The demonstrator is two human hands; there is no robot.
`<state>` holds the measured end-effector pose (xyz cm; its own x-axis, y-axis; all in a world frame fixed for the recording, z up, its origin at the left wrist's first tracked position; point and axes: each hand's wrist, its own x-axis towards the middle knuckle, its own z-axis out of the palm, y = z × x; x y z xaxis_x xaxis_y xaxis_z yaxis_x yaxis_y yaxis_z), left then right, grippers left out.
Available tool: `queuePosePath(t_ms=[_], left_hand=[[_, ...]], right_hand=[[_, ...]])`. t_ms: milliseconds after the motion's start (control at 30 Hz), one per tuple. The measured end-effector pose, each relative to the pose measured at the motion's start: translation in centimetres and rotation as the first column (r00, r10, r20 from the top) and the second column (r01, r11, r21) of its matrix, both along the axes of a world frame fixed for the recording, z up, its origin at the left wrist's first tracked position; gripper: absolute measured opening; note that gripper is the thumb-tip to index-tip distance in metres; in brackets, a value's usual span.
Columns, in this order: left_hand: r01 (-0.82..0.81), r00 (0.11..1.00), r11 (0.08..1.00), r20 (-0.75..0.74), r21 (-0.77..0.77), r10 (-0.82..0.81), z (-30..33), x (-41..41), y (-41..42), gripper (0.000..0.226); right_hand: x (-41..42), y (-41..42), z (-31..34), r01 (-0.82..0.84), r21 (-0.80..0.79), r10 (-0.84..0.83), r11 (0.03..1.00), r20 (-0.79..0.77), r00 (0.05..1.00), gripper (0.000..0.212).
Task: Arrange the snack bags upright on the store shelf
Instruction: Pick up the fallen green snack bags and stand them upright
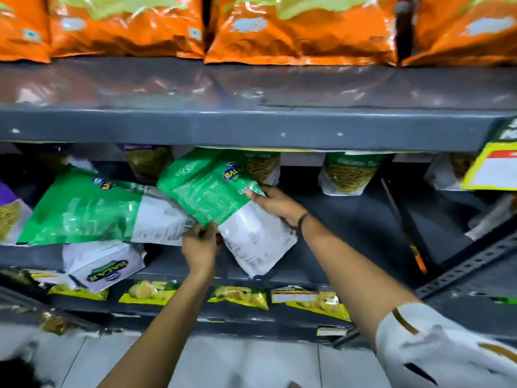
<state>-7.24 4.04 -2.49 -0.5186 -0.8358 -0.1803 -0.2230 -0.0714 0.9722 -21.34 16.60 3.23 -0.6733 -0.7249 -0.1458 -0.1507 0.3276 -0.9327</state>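
Snack bags are what you are sorting, and in the head view you have one green-and-white bag [221, 203] between both hands at the front of the middle shelf [349, 219], tilted hard with its green end up and to the left and its white end hanging out past the shelf lip. Your left hand [200, 246] is closed on the bag's lower left edge, thumb and fingers pinching the film; your right hand [275, 204] is pressed on its right side with the fingers wrapped over the edge, so both hands are clamped on the same bag. Just to the left, a second green bag [89, 211] lies flat on its side, touching the one you hold, and below it a white bag [102, 266] sags upside down over the shelf edge. Further back, a few bags [349, 175] of the same kind stand upright under the grey shelf [251, 127] above, with orange bags [302, 32] on top of that. The danger, as I judge it, is the slick film: a pinch on one corner can slip as you swing the bag upright, and the heavy end may drop off the lip. The bag's top could also catch the shelf above, and nudging the flat bag might push the sagging one to the floor [251, 362].
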Motion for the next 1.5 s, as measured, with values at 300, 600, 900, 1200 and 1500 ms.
queuePosePath(t_ms=[300,600,900,1200,1500], left_hand=[[0.267,0.911,0.771,-0.109,-0.578,-0.398,6.8,-5.1,10.6,0.029],[0.493,0.783,0.776,-0.189,-0.393,-0.593,2.5,-11.4,16.5,0.024],[0.657,0.736,0.742,-0.320,0.130,-0.596,4.2,-12.7,17.5,0.052],[0.629,0.773,0.751,-0.258,0.201,-0.579,1.8,-8.3,21.0,0.055],[0.551,0.833,0.818,-0.163,0.168,-0.528,1.0,-13.7,19.1,0.103]], right_hand=[[-0.1,15.9,-0.1,0.517,-0.221,-0.511,0.827,0.087,0.855,0.043],[-0.4,22.2,-1.7,0.678,-0.251,-0.717,0.691,-0.120,0.687,0.059],[4.2,18.2,-4.3,0.951,-0.293,-0.903,0.100,0.374,0.210,0.035],[3.5,17.9,-5.6,0.916,-0.242,-0.876,0.321,0.292,0.384,0.048],[4.6,20.1,-6.0,0.987,-0.152,-0.868,0.054,0.482,0.121,0.027]])
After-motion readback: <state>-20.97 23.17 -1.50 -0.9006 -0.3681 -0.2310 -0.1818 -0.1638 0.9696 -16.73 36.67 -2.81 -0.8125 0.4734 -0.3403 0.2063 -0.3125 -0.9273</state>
